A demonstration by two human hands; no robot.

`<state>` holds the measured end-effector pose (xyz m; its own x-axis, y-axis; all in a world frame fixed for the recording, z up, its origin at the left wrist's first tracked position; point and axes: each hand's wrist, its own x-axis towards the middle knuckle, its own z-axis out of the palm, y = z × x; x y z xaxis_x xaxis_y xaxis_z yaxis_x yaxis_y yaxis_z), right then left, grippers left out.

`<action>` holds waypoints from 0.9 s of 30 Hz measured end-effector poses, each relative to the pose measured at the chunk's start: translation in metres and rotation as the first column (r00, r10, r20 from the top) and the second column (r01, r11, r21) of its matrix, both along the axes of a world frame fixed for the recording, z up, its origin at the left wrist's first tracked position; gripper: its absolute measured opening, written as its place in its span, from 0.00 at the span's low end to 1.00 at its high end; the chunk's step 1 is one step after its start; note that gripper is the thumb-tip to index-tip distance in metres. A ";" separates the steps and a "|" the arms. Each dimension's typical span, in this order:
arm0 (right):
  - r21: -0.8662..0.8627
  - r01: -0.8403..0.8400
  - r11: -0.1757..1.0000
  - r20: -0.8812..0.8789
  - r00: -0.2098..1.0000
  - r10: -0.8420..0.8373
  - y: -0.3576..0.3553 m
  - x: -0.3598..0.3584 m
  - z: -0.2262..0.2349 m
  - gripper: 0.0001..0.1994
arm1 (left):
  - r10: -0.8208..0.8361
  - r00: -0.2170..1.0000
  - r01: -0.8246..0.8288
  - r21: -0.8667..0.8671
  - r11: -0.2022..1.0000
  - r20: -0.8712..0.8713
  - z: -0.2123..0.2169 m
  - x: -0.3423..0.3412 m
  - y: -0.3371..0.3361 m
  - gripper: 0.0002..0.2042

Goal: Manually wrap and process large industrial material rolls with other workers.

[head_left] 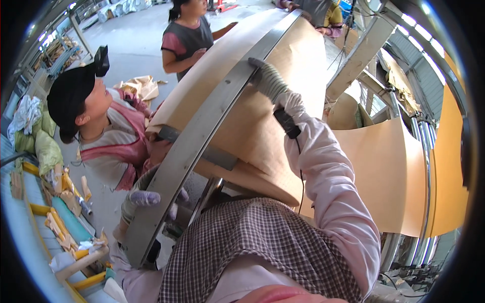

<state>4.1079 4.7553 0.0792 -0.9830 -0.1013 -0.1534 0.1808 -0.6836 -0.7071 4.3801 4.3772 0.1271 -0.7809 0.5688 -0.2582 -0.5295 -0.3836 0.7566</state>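
Nearest the camera is the person's own checked apron (252,252), worn over pale pink sleeves. Just beyond it, low on the left, the left hand (144,202) in a lilac-grey glove wraps around the lower end of a long grey metal bar (202,131); its fingers curl over the bar's front edge, closed on it, though the thumb is hidden behind the metal. The bar runs as a slanting strip from that hand up to the right, lying flat against a large roll of brown paper (262,116) that fills the middle of the view. Farther up the bar, the right hand (270,81), in a grey knitted glove, presses against the bar's upper stretch where it meets the paper; its fingers bend over the bar's edge, but how tightly they grip cannot be told from this angle. A black strap sits on that wrist with a thin cable trailing down the sleeve. To the left of the roll, a co-worker in a black cap (70,93) and pink-and-white top leans in close, a hand at the roll's near end. Behind, another person in a grey and pink shirt (188,38) stands on the concrete floor. To the right, more brown paper sheet (389,171) hangs over metal rollers.
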 end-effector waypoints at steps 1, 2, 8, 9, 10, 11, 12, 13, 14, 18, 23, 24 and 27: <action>0.082 0.048 0.996 -0.009 0.999 -0.048 -0.001 0.000 0.000 0.11 | 0.008 1.000 -0.008 0.004 1.000 0.003 -0.001 -0.001 -0.001 0.40; 0.210 0.024 0.977 -0.006 1.000 -0.024 0.004 0.008 0.002 0.11 | 0.010 1.000 -0.010 -0.005 1.000 0.009 0.000 -0.002 -0.003 0.40; 0.849 0.489 0.203 -0.527 0.816 0.238 -0.003 0.105 -0.004 0.20 | -0.015 0.999 0.014 0.039 0.999 0.041 -0.009 -0.011 -0.016 0.37; 0.728 0.683 -0.059 -0.585 0.663 0.468 -0.007 0.122 -0.004 0.21 | -0.002 0.999 0.000 0.048 0.999 0.032 -0.011 -0.011 -0.017 0.37; 0.738 0.666 -0.113 -0.525 0.670 0.525 -0.014 0.137 -0.006 0.21 | 0.009 1.000 -0.010 0.057 0.998 0.022 -0.014 -0.011 -0.017 0.37; 0.716 0.682 -0.151 -0.484 0.640 0.596 -0.019 0.150 -0.008 0.22 | 0.023 1.000 -0.024 0.063 0.998 0.014 -0.017 -0.010 -0.015 0.37; 0.671 0.719 -0.181 -0.453 0.590 0.668 -0.024 0.158 -0.009 0.22 | 0.051 0.998 -0.047 0.122 0.991 -0.026 -0.022 -0.008 -0.010 0.37; 0.707 0.686 -0.171 -0.434 0.612 0.662 -0.026 0.164 -0.008 0.22 | 0.071 0.998 -0.070 0.072 0.995 -0.003 -0.023 -0.008 -0.011 0.38; 0.724 0.672 -0.157 -0.429 0.617 0.660 -0.026 0.168 -0.007 0.22 | 0.082 0.997 -0.083 0.032 0.996 0.011 -0.023 -0.009 -0.011 0.40; 0.751 0.648 -0.128 -0.434 0.630 0.644 -0.024 0.176 -0.012 0.24 | 0.091 0.996 -0.091 -0.003 0.996 0.015 -0.024 -0.010 -0.011 0.40; 0.745 0.659 -0.100 -0.451 0.609 0.652 -0.018 0.175 -0.014 0.24 | -0.011 1.000 0.009 -0.124 0.992 -0.017 -0.033 -0.019 -0.010 0.39; 0.751 0.653 -0.099 -0.447 0.613 0.651 -0.017 0.176 -0.014 0.24 | -0.025 1.000 0.023 -0.136 0.990 -0.013 -0.036 -0.020 -0.010 0.39; 0.751 0.653 -0.097 -0.446 0.610 0.656 -0.016 0.175 -0.014 0.24 | -0.097 0.995 0.093 -0.149 0.984 -0.017 -0.043 -0.023 -0.015 0.39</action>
